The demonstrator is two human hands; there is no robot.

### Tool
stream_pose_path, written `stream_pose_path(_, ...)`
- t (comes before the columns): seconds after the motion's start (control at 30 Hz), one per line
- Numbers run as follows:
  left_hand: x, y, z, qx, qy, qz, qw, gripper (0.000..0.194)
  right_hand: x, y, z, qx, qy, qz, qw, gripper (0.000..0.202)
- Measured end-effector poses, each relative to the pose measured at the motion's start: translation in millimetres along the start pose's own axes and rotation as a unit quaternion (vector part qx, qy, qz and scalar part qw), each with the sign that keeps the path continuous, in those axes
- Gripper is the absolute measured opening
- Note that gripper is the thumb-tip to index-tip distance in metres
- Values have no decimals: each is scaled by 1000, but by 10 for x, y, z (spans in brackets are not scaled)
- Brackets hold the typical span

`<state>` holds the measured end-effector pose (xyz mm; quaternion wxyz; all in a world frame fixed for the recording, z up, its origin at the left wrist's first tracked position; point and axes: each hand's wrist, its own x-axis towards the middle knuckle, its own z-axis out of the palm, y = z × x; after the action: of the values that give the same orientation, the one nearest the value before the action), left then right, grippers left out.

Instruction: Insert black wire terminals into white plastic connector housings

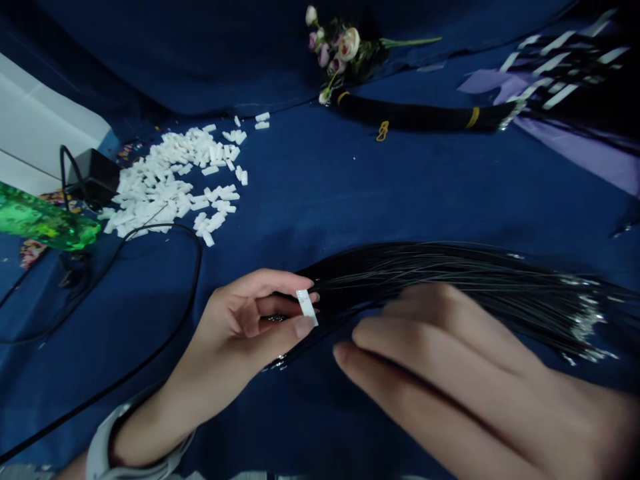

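Note:
My left hand [250, 320] pinches a small white label [307, 307] upright between thumb and fingertips. Faint dark marks show on the label. Behind and beneath both hands lies a loose bundle of thin black cords [450, 267], with silvery metal ends [587, 317] at the right. More metal ends peek out under my left hand. Just right of the label, my right hand [430, 347] is blurred by motion, its fingers closed together. Whatever its fingertips hold, if anything, cannot be made out.
Small white pieces [165, 173] lie heaped at the left, near a green bottle [50, 217], a black box [95, 177] and a black cable [197, 267]. A banded black bundle [410, 113], a loose yellow band [383, 131], artificial flowers [345, 47] and purple material [585, 153] are at the back.

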<state>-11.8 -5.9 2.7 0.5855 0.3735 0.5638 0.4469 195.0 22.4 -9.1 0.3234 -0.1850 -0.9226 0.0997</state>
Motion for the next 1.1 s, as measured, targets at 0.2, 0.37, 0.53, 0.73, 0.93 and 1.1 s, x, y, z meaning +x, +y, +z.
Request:
stream_pose_path(0.2,40,12,0,-5,4,5,1000,34,-26,6,147,-84,-61,-65,992,29)
stream_pose_path(0.37,26,14,-5,6,-2,8,1000,21,-38,27,167,-86,-86,-46,991,31)
stream_pose_path(0.53,19,-4,-26,8,-4,8,1000,23,-25,34,160,-63,-84,-39,994,31)
stream_pose_path(0.73,18,-1,-20,16,-4,-3,1000,19,-44,20,203,-85,-86,-36,992,24)
stream_pose_path(0.93,26,-1,-9,18,-4,-9,1000,23,-69,4,200,-77,-93,-25,992,27)
stream_pose_path(1.1,36,-15,-19,14,-14,-4,1000,21,-65,-1,192,-92,-100,-25,990,22)
